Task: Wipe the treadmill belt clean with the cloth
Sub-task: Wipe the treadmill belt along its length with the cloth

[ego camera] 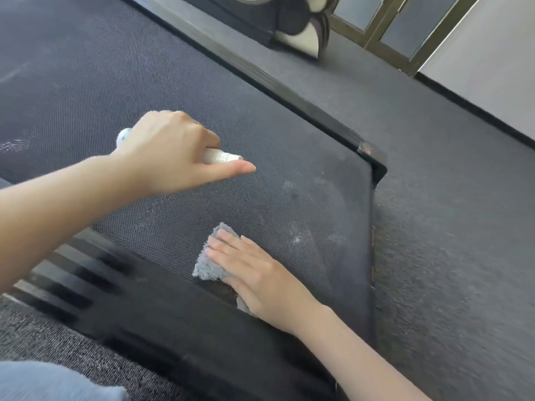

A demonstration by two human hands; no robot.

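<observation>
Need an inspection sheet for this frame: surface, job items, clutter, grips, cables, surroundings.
Surface: treadmill belt, dark mesh texture, with whitish smudges near its end corner.
Job's things: grey cloth lies flat on the belt beside the near side rail, partly under the right hand.
Clutter: white spray bottle, held above the belt, not lying on it.
Grips: left hand curled round the spray bottle, index finger extended; right hand flat, fingers straight, pressing the cloth.
Cables: nothing seen.
Surroundings: grey carpet, pale wall, bronze-framed glass door, black-and-cream object beyond the far rail.
</observation>
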